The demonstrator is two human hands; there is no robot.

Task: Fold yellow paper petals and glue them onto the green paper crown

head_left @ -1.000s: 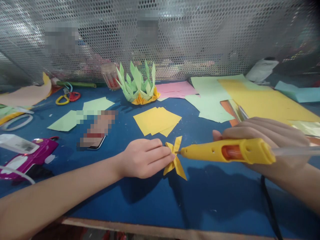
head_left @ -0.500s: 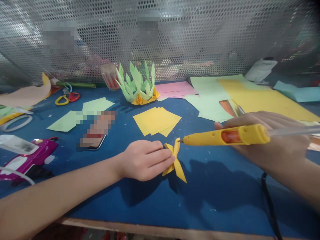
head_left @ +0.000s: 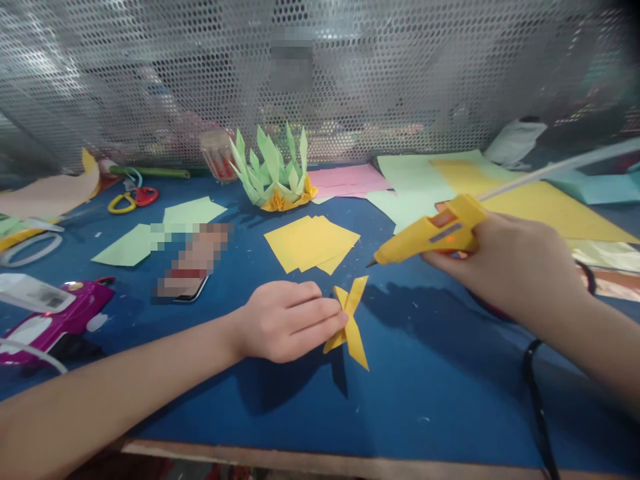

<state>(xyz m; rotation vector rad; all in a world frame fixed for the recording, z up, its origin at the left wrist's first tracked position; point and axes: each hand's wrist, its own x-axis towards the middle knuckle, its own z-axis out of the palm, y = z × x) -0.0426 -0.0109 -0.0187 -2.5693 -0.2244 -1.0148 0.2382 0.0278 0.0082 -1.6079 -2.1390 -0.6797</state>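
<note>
Between its fingertips, my left hand [head_left: 293, 321] pinches a small folded yellow paper piece [head_left: 356, 337] with spread, pointed flaps, just above the blue table [head_left: 400, 407]. My right hand [head_left: 525, 267] grips a yellow hot glue gun [head_left: 430, 230] with a clear glue stick in its back end. The dark nozzle points down and left, a little above and apart from the top flap of the paper. Flat yellow paper squares [head_left: 313, 243] lie just beyond my left hand. Behind them stands a ring of folded green paper points [head_left: 273, 167] with orange folded pieces at its base.
Scissors [head_left: 133, 200], green paper [head_left: 130, 243] and a phone [head_left: 195, 290] lie at the left, near a purple glue gun [head_left: 83, 303]. Pink sheets [head_left: 350, 180] and large green and yellow sheets [head_left: 565, 207] cover the back right. A black cord [head_left: 537, 400] hangs over the front edge.
My right hand has tilted the glue gun and drawn its nozzle up and away from the paper flap. My left hand stays almost still, holding the folded paper.
</note>
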